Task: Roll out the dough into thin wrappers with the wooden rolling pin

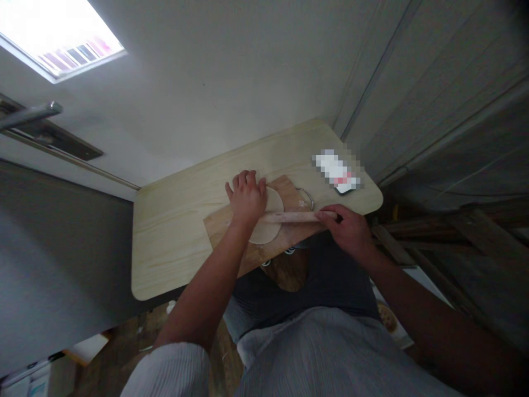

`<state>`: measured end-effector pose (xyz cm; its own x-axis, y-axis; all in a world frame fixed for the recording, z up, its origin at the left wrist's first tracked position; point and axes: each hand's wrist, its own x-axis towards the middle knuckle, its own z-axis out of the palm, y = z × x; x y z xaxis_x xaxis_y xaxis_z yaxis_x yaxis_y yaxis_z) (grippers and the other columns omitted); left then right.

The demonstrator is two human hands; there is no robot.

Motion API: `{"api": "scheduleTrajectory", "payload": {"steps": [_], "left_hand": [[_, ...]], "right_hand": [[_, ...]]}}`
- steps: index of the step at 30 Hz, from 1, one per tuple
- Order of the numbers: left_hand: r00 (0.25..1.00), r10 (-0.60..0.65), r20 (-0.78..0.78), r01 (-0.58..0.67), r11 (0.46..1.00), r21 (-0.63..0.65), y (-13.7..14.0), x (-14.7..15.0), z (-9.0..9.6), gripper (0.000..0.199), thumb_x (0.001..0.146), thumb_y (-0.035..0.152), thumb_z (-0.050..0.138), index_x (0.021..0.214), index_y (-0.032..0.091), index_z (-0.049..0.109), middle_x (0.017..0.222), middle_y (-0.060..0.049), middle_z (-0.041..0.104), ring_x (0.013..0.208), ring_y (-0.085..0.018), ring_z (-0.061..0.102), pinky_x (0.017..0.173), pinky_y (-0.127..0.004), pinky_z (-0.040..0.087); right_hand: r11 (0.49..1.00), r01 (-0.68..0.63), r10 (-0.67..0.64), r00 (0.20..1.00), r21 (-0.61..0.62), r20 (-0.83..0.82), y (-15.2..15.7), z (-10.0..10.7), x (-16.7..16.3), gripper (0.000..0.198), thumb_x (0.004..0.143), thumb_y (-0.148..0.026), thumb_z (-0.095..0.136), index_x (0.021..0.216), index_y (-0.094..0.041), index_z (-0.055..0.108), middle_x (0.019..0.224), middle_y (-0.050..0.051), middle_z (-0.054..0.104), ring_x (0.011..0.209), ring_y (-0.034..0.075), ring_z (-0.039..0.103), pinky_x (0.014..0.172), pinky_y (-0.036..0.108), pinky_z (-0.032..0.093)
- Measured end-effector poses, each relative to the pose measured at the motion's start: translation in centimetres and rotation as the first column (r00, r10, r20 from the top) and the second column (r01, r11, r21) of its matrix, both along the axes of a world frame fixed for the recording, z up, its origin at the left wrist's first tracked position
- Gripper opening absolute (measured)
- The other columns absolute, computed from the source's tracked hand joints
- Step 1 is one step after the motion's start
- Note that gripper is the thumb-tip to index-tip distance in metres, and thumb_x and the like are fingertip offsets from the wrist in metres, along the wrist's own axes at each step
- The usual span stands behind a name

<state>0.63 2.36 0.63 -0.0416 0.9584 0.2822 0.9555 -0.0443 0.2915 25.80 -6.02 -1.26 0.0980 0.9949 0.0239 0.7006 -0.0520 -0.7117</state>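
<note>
Head view shows a pale, flat round of dough [268, 220] lying on a brown wooden rolling board [256, 248], which sits on the light wooden worktop [173, 242] at its near edge. A slim wooden rolling pin [297, 217] lies across the dough. The left hand [247, 197] presses flat on the pin's left end over the dough, its grip spread apart, while the right hand [349, 229] has its grip curled round the pin's right end. By my reading the rolling-out step is in hand; the next stroke calls for even pressure from both palms. A thin metal ring [306, 196] rests just beyond the board, and a phone [339, 172] lies further off.
</note>
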Motion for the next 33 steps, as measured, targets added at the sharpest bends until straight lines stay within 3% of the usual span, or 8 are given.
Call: {"api": "scheduleTrajectory", "payload": {"steps": [8, 15, 19, 22, 27, 33], "left_hand": [[0.999, -0.001, 0.042, 0.0, 1.0, 0.021, -1.8, -0.2, 0.3, 0.039, 0.103, 0.044, 0.034, 0.122, 0.022, 0.06, 0.132, -0.013, 0.062, 0.125, -0.031, 0.053, 0.111, -0.05, 0.035], [1.0, 0.013, -0.004, -0.013, 1.0, -0.016, -6.7, -0.3, 0.2, 0.037, 0.103, 0.044, 0.038, 0.13, 0.026, 0.056, 0.143, -0.011, 0.056, 0.135, -0.033, 0.045, 0.117, -0.064, 0.022], [1.0, -0.017, -0.003, 0.017, 1.0, -0.004, -8.6, -0.9, -0.2, 0.036, 0.101, 0.044, 0.043, 0.129, 0.025, 0.057, 0.145, -0.012, 0.055, 0.136, -0.033, 0.045, 0.118, -0.061, 0.023], [0.999, -0.009, 0.053, 0.006, 0.999, 0.054, -8.2, -1.7, -0.6, 0.035, 0.101, 0.043, 0.045, 0.125, 0.023, 0.059, 0.141, -0.012, 0.058, 0.134, -0.03, 0.048, 0.116, -0.053, 0.03], [0.991, 0.026, 0.131, -0.042, 0.992, 0.122, -5.1, -2.7, -0.4, 0.034, 0.102, 0.041, 0.043, 0.121, 0.02, 0.061, 0.132, -0.012, 0.064, 0.128, -0.027, 0.053, 0.112, -0.045, 0.037], [0.999, -0.027, 0.032, 0.027, 0.999, 0.027, -2.8, -2.4, -0.2, 0.035, 0.102, 0.041, 0.042, 0.125, 0.021, 0.06, 0.135, -0.011, 0.061, 0.129, -0.027, 0.051, 0.112, -0.045, 0.036]], "right_hand": [[0.999, -0.053, 0.053, 0.997, 0.0, -0.064, -0.6, 0.2, 0.2, 0.04, 0.087, -0.058, 0.063, 0.1, -0.022, 0.074, 0.087, 0.006, 0.076, 0.077, 0.023, 0.068, 0.073, 0.036, 0.052], [0.982, -0.169, 0.173, 0.984, 0.085, -0.045, -3.9, -1.1, 0.8, 0.042, 0.087, -0.055, 0.066, 0.114, -0.023, 0.071, 0.11, 0.009, 0.073, 0.096, 0.026, 0.068, 0.085, 0.041, 0.055], [0.947, -0.307, 0.314, 0.947, 0.091, -0.065, -4.9, -1.5, 0.9, 0.04, 0.091, -0.052, 0.063, 0.119, -0.025, 0.071, 0.109, 0.008, 0.072, 0.098, 0.025, 0.068, 0.087, 0.04, 0.055], [0.936, -0.336, 0.342, 0.939, 0.106, -0.047, -4.4, -1.2, 0.5, 0.041, 0.092, -0.053, 0.061, 0.119, -0.024, 0.071, 0.104, 0.008, 0.072, 0.096, 0.024, 0.069, 0.086, 0.038, 0.055], [0.927, -0.36, 0.362, 0.932, 0.109, 0.001, -2.3, -0.8, 0.2, 0.043, 0.092, -0.054, 0.061, 0.118, -0.021, 0.071, 0.103, 0.008, 0.071, 0.096, 0.024, 0.068, 0.084, 0.036, 0.054], [0.915, -0.394, 0.392, 0.919, 0.085, 0.037, -1.7, -1.1, 1.0, 0.042, 0.092, -0.052, 0.062, 0.12, -0.022, 0.071, 0.1, 0.006, 0.07, 0.091, 0.023, 0.068, 0.081, 0.036, 0.053]]}}
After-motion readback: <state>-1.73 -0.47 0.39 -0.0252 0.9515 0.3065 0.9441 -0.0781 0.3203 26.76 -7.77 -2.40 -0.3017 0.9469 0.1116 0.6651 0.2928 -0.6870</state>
